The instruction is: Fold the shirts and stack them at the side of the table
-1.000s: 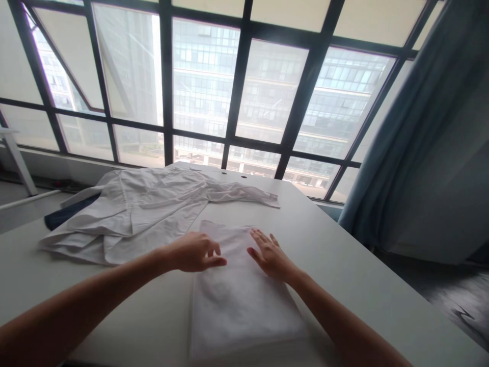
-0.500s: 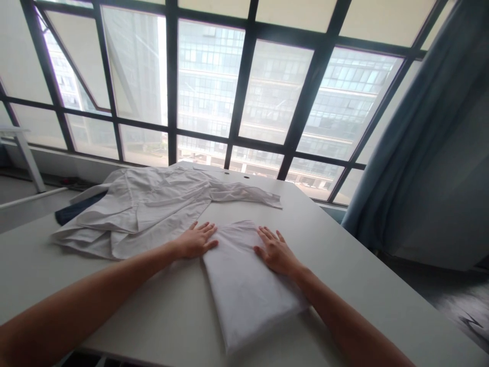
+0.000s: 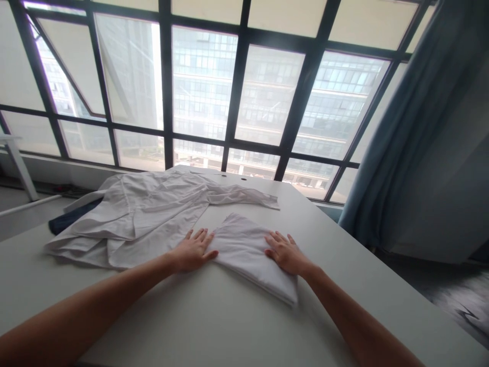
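Observation:
A white folded garment (image 3: 248, 250) lies flat on the white table (image 3: 198, 321) in front of me, its corner pointing away. My left hand (image 3: 194, 251) rests at the bundle's left edge, fingers spread and palm down. On the bundle's right side lies my right hand (image 3: 286, 252), also flat with its fingers out. Neither hand grasps anything. Beyond my left hand a white long-sleeved shirt (image 3: 153, 209) is laid out loosely and wrinkled, one sleeve reaching right behind the folded garment.
Dark blue cloth (image 3: 74, 216) shows from under the shirt at the table's left edge. Large dark-framed windows (image 3: 206, 81) stand behind the table. A blue-grey curtain (image 3: 397, 137) hangs at the right. A white metal frame (image 3: 21, 171) stands at the far left.
The folded garment has turned and now lies farther from me, showing a shorter shape. My right hand has shifted slightly right; both hands stay flat beside or on it.

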`<move>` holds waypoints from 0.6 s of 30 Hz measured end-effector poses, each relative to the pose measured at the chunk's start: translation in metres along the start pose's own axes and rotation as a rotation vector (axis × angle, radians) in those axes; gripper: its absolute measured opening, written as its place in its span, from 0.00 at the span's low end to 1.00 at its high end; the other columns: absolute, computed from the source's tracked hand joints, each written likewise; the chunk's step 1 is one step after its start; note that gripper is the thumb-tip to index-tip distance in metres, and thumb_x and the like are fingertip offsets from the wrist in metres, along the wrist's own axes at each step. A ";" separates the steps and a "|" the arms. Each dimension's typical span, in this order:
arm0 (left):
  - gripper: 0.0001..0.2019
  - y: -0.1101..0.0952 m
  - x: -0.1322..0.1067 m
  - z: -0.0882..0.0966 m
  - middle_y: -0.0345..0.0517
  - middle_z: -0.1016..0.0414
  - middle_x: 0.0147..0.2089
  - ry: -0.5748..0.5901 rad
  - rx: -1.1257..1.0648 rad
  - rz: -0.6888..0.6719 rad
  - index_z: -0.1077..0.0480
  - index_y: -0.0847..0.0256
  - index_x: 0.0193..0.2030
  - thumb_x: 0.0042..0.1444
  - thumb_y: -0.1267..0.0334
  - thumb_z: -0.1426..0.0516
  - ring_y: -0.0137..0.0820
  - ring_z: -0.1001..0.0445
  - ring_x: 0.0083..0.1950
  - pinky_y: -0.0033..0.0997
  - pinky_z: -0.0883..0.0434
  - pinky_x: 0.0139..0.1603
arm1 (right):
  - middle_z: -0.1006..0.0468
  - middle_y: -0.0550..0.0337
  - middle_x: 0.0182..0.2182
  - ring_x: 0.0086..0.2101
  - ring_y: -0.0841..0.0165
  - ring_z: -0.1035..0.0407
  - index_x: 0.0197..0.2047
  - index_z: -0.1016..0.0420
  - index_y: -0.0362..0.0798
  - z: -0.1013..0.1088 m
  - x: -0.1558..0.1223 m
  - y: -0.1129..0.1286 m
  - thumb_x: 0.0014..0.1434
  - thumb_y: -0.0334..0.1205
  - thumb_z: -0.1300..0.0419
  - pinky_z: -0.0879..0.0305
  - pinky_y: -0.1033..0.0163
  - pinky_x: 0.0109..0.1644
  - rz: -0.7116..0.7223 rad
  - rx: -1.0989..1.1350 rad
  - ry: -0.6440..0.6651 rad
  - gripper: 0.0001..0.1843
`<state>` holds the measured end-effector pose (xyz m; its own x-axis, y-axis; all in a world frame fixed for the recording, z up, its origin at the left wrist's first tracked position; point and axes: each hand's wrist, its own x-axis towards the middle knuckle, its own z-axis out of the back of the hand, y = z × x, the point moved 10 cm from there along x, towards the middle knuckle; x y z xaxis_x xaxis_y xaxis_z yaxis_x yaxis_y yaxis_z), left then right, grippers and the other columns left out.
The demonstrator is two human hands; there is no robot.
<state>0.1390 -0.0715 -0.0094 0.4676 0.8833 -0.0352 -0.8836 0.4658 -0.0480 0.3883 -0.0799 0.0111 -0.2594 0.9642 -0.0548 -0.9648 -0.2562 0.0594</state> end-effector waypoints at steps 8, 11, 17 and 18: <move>0.38 0.004 0.001 -0.004 0.58 0.60 0.76 0.010 -0.011 0.034 0.55 0.67 0.74 0.67 0.41 0.67 0.42 0.62 0.76 0.52 0.61 0.73 | 0.62 0.59 0.73 0.71 0.56 0.72 0.74 0.54 0.53 -0.025 -0.020 0.036 0.66 0.66 0.66 0.73 0.40 0.70 0.071 0.099 0.113 0.40; 0.37 0.006 0.000 -0.006 0.58 0.61 0.76 0.023 -0.016 0.047 0.54 0.68 0.74 0.68 0.42 0.69 0.42 0.63 0.76 0.52 0.60 0.72 | 0.63 0.62 0.73 0.71 0.58 0.72 0.74 0.56 0.55 -0.027 -0.004 -0.018 0.66 0.66 0.66 0.74 0.40 0.70 -0.026 0.059 0.130 0.40; 0.37 0.008 0.002 -0.007 0.59 0.60 0.76 0.010 -0.027 0.049 0.52 0.67 0.74 0.69 0.42 0.67 0.42 0.62 0.76 0.52 0.59 0.72 | 0.57 0.55 0.73 0.70 0.49 0.63 0.73 0.48 0.52 -0.017 -0.016 -0.213 0.67 0.60 0.67 0.64 0.31 0.67 -0.758 0.072 -0.061 0.38; 0.37 0.008 0.003 -0.008 0.59 0.60 0.76 0.008 -0.034 0.048 0.52 0.67 0.74 0.69 0.42 0.66 0.43 0.63 0.76 0.52 0.58 0.72 | 0.56 0.53 0.73 0.70 0.47 0.62 0.72 0.46 0.50 -0.017 -0.024 -0.235 0.67 0.60 0.68 0.62 0.30 0.66 -0.838 0.087 -0.100 0.39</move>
<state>0.1334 -0.0659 -0.0175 0.4254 0.9038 -0.0467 -0.9035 0.4211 -0.0800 0.6208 -0.0442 -0.0186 0.5486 0.8357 -0.0265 -0.8287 0.5476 0.1158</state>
